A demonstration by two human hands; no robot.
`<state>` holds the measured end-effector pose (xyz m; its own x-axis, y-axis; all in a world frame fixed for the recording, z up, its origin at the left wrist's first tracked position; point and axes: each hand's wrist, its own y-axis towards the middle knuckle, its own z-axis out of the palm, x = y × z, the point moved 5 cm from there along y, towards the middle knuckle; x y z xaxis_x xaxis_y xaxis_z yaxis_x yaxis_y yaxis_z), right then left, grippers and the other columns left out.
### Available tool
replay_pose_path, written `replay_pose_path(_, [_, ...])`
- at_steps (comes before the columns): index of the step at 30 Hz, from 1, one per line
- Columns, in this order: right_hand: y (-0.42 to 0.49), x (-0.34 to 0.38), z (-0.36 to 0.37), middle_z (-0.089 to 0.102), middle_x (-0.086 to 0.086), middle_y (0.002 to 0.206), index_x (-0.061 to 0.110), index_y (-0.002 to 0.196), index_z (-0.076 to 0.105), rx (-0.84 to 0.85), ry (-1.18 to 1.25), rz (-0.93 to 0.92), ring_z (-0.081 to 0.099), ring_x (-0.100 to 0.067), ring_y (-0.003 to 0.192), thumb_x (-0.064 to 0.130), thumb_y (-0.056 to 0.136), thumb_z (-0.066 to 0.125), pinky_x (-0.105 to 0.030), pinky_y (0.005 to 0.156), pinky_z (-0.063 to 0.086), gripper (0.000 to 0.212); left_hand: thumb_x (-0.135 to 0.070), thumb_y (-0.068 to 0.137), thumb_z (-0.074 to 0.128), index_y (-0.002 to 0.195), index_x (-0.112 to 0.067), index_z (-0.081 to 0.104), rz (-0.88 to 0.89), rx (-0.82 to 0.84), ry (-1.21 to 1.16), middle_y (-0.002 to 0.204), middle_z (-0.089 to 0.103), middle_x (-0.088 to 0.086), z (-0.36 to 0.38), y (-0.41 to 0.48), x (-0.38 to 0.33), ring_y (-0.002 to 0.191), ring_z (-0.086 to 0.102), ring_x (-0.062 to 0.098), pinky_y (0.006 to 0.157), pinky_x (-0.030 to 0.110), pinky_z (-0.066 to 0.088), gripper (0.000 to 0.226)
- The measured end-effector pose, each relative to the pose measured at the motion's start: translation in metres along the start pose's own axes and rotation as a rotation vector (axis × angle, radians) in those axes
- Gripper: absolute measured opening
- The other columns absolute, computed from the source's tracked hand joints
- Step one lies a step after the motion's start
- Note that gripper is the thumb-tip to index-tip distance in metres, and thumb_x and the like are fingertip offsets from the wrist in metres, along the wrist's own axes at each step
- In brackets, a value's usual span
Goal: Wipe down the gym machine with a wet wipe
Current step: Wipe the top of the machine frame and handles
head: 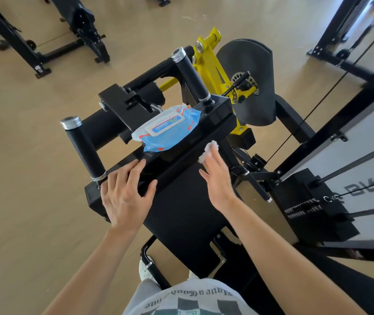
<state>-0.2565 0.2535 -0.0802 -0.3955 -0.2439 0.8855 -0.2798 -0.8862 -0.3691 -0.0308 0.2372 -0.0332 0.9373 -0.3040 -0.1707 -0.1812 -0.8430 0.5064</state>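
The crumpled white wet wipe point(208, 151) lies against the upper right edge of the gym machine's point(181, 214) black pad, pressed there under the straight fingers of the right hand point(218, 178). The left hand point(124, 193) rests on the pad's left edge with fingers spread flat on top and the thumb on the face below, clamped on nothing. A blue pack of wipes point(166, 129) sits on the pad's top between two upright black handles point(83, 148), with a yellow frame point(208, 62) beyond and a weight stack point(299, 196) to the right on the wooden floor point(22, 155).
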Motion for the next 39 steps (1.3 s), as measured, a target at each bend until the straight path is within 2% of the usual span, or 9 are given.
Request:
replay_pose_path(3, [0.023,0.013,-0.026,0.065,-0.003,0.132,0.019,0.136,0.055,-0.016,0.235,0.172,0.060,-0.022,0.124,0.049,0.106,0.041,-0.053,0.116,0.036,0.045,-0.037,0.086,0.078,0.134,-0.021,0.065,0.000,-0.016,0.000,0.129,0.066,-0.001,0.001,-0.001,0.000,0.113,0.059,0.026,0.093,0.046,0.047,0.052])
replay_pose_path(8, [0.055,0.026,-0.063,0.060,-0.011,0.141,0.014,0.142,0.053,-0.027,0.308,0.338,0.051,-0.033,0.133,0.064,0.102,0.030,-0.053,0.115,0.034,0.068,-0.037,0.086,0.077,0.133,-0.021,0.065,0.005,-0.037,0.008,0.128,0.067,0.000,0.002,-0.001,0.000,0.112,0.060,0.026,0.092,0.045,0.048,0.050])
replay_pose_path(15, [0.071,0.040,-0.082,0.061,-0.016,0.138,0.010,0.140,0.053,-0.140,0.520,0.321,0.054,-0.037,0.129,0.057,0.104,0.026,-0.053,0.117,0.033,0.064,-0.037,0.087,0.076,0.132,-0.021,0.066,0.005,-0.050,0.003,0.127,0.067,0.000,0.002,-0.002,0.001,0.112,0.060,0.026,0.092,0.045,0.048,0.049])
replay_pose_path(20, [0.068,0.020,-0.062,0.047,-0.011,0.154,0.019,0.146,0.050,-0.119,0.443,0.403,0.033,-0.033,0.147,0.060,0.102,0.029,-0.048,0.118,0.022,0.064,-0.037,0.087,0.076,0.131,-0.020,0.067,-0.003,-0.052,-0.002,0.125,0.068,0.001,0.002,-0.002,0.000,0.111,0.060,0.027,0.092,0.045,0.048,0.048])
replay_pose_path(23, [0.063,0.005,-0.053,0.064,-0.016,0.136,0.014,0.135,0.058,-0.076,0.505,0.423,0.053,-0.038,0.132,0.058,0.103,0.032,-0.054,0.119,0.029,0.061,-0.038,0.088,0.076,0.132,-0.020,0.066,0.000,-0.049,0.002,0.125,0.068,0.002,0.002,-0.002,0.000,0.110,0.060,0.028,0.091,0.046,0.047,0.049])
replay_pose_path(25, [0.061,0.002,-0.051,0.068,-0.019,0.129,0.012,0.133,0.059,-0.059,0.536,0.418,0.059,-0.040,0.125,0.057,0.103,0.033,-0.055,0.116,0.035,0.061,-0.038,0.088,0.075,0.132,-0.020,0.066,0.001,-0.049,0.002,0.125,0.068,0.002,0.002,-0.002,0.000,0.110,0.060,0.028,0.091,0.046,0.048,0.049])
replay_pose_path(30, [0.074,0.024,-0.071,0.064,-0.019,0.136,0.012,0.142,0.053,-0.113,0.604,0.312,0.058,-0.042,0.127,0.057,0.104,0.032,-0.057,0.116,0.034,0.062,-0.038,0.087,0.075,0.133,-0.021,0.065,-0.005,-0.044,-0.002,0.126,0.067,0.001,0.004,-0.002,0.001,0.110,0.060,0.028,0.092,0.046,0.047,0.049])
replay_pose_path(33, [0.077,0.036,-0.076,0.065,-0.016,0.135,0.016,0.140,0.056,-0.146,0.602,0.257,0.059,-0.041,0.127,0.055,0.105,0.031,-0.057,0.115,0.036,0.057,-0.038,0.088,0.075,0.131,-0.021,0.066,0.017,-0.065,0.003,0.124,0.068,0.001,0.004,-0.001,0.001,0.108,0.061,0.028,0.090,0.046,0.048,0.048])
replay_pose_path(39, [0.041,0.003,-0.030,0.067,-0.018,0.131,0.013,0.138,0.058,-0.028,0.486,0.383,0.059,-0.040,0.126,0.061,0.102,0.032,-0.058,0.115,0.035,0.066,-0.038,0.087,0.075,0.130,-0.021,0.067,0.018,-0.068,0.001,0.122,0.068,0.001,0.003,-0.001,-0.001,0.107,0.061,0.027,0.088,0.046,0.050,0.047])
